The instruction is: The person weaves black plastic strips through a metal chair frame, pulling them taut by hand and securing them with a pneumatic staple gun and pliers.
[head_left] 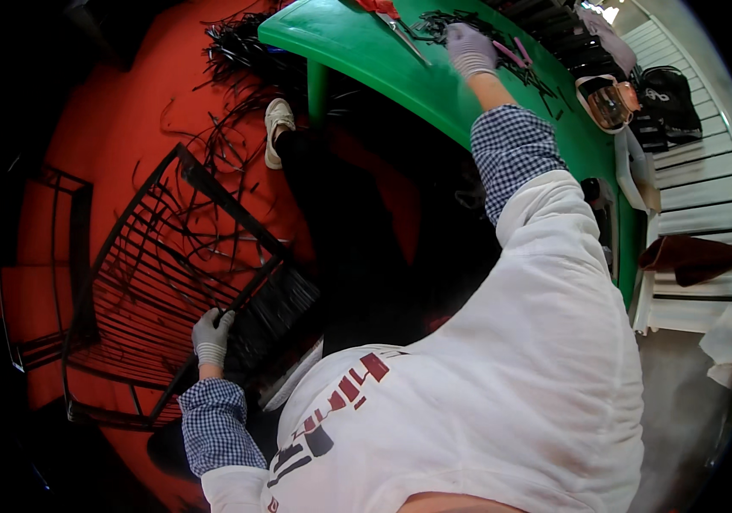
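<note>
in the head view, the only one i have, i look down from far off at two gloved hands set wide apart. my left hand is at the near rail of a black barred frame, which stands tilted at the left over the red floor. its fingers are bent in at the rail, which probably helps keep that slanting frame from shifting; whether the grip is closed on the rail or on some thin strip there, i cannot tell.

my right hand is stretched to the far side, over a pile of short black strips on the green desk. the back of the glove hides the fingertips, so i cannot tell if that grip is wide or narrow, or has a strip in it. the pile seems heaped there to be within arm's reach of the frame.

red-handled scissors lie just left of the pile, and a pink-handled tool lies just right of the hand; both look placed for easy picking up. long black strips are strewn over the floor beyond the frame, tangled, as if dropped rather than arranged. farther right, a black bag rests on pale slats, out of the way of both hands.
</note>
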{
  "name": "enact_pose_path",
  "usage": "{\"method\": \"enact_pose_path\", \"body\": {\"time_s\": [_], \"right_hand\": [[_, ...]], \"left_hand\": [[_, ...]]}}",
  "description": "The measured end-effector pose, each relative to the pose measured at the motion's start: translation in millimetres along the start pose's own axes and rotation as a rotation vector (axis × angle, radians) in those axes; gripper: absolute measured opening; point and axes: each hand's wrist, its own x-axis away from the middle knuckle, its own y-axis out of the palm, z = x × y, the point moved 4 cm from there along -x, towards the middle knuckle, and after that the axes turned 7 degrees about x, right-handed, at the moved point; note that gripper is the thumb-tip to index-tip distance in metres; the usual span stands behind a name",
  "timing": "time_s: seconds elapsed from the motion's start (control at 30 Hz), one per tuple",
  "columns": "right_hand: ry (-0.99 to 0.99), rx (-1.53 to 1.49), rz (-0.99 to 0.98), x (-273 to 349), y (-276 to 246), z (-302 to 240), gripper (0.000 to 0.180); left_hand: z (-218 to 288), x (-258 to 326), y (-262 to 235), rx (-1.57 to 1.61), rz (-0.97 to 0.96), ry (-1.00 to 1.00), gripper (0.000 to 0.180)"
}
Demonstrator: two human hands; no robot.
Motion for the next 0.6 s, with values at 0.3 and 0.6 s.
{"method": "enact_pose_path", "body": {"time_s": [0.3, 0.6], "right_hand": [[0.251, 0.229, -0.295, -56.3, 35.0, 165.9, 0.055], [0.050, 0.287, 0.201, 11.3, -49.1, 170.2, 0.025]], "left_hand": [[-4.7, 2.2, 2.3, -0.044, -0.030, 0.037, 0.034], [-10.6, 8.9, 3.6, -0.042, -0.016, 0.010, 0.033]]}}
